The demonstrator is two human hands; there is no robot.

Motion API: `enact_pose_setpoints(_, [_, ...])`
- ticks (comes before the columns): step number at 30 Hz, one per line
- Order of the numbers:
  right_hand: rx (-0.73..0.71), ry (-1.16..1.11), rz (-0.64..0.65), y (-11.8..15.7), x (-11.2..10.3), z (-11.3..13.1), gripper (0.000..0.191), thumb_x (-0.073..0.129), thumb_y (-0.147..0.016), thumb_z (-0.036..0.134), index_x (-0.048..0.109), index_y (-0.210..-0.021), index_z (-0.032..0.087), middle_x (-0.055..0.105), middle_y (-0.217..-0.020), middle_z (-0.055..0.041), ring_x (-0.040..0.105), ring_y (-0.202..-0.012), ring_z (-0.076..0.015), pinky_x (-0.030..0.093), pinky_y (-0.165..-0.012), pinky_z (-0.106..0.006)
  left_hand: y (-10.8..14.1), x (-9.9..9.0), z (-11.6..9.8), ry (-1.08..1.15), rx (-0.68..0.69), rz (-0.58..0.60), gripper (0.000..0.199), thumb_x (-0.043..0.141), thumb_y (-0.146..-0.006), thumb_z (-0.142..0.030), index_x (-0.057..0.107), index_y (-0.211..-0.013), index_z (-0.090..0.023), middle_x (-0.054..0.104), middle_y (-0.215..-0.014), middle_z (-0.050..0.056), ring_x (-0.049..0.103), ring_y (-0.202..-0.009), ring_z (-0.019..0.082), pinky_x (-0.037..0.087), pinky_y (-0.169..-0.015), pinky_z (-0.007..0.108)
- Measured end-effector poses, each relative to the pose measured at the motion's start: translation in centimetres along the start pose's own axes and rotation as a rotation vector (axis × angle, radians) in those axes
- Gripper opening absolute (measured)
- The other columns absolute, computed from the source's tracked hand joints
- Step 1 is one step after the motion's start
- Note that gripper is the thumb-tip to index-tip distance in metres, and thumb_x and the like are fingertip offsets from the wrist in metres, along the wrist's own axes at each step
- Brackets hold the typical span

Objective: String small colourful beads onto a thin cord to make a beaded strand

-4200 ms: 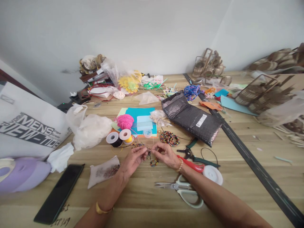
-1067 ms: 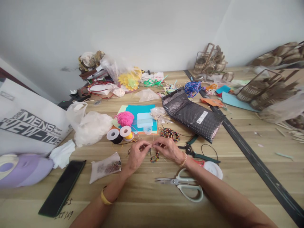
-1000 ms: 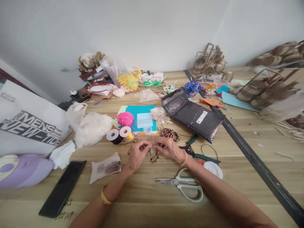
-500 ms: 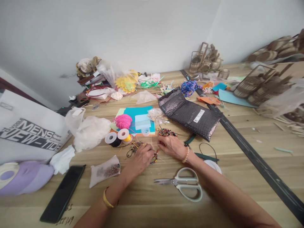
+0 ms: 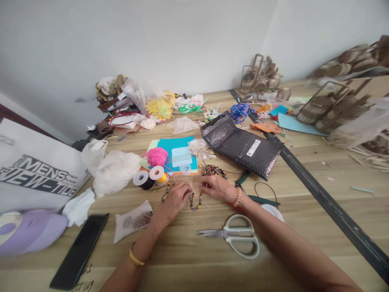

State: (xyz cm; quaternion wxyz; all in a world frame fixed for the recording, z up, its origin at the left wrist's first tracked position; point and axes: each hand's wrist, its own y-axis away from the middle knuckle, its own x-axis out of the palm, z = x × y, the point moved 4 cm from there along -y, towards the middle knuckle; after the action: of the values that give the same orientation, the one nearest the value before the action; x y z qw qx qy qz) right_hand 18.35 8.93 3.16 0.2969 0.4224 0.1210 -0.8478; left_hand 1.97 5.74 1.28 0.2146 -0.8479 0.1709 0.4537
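Curving in a U open toward the top, the beaded strand [image 5: 195, 208] sits just below center, ends pinched between closed fingertips of left hand [image 5: 178, 198] and right hand [image 5: 217, 187]. Scissors [image 5: 238, 235] point left below; pink yarn [image 5: 157, 156] lies upper left; far left, a white bag [image 5: 39, 162] reads "MENS".

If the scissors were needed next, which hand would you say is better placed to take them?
Probably the right hand: the handles of the scissors lie nearer to it than to the left hand, and the blades point left.
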Motion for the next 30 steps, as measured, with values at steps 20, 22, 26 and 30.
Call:
enact_pose_setpoints(20, [0.048,-0.396,-0.097,-1.0,2.3,-1.5,0.010,0.055,-0.080,0.012,0.065,-0.077,0.012,0.059,-0.062,0.0014,0.049,-0.058,-0.0100,0.035,-0.056,-0.019,-0.2,0.3,1.3,0.282,-0.147,-0.182,0.009,0.056,-0.082,-0.018,0.064,-0.077,-0.016,0.068,-0.070,0.002,0.061,-0.059,0.013,0.051,-0.057,0.023])
enact_pose_setpoints(22, [0.039,-0.412,-0.120,-1.1,2.5,-1.5,0.010,0.056,-0.080,0.012,0.064,-0.076,0.012,0.058,-0.063,0.0016,0.048,-0.059,-0.0100,0.035,-0.056,-0.019,-0.3,0.1,1.0,0.257,-0.126,-0.190,0.009,0.057,-0.082,-0.017,0.064,-0.077,-0.017,0.069,-0.072,0.002,0.062,-0.060,0.013,0.052,-0.059,0.024])
enact_pose_setpoints(26, [0.042,-0.474,-0.126,-1.2,3.0,-1.3,0.010,0.054,-0.080,0.012,0.064,-0.077,0.012,0.056,-0.061,0.0029,0.046,-0.057,-0.0091,0.034,-0.054,-0.019,-0.4,0.1,0.9,0.248,-0.129,-0.217,0.008,0.058,-0.082,-0.016,0.065,-0.077,-0.017,0.071,-0.073,0.003,0.064,-0.062,0.014,0.054,-0.062,0.025])
enact_pose_setpoints(30, [0.057,-0.473,-0.154,-1.1,3.2,-1.0,0.010,0.055,-0.080,0.013,0.064,-0.077,0.012,0.056,-0.059,0.0030,0.045,-0.055,-0.0089,0.034,-0.053,-0.018,-0.4,0.7,1.2,0.373,-0.169,-0.212,0.008,0.058,-0.082,-0.015,0.065,-0.084,-0.017,0.073,-0.079,0.004,0.069,-0.068,0.015,0.058,-0.067,0.026])
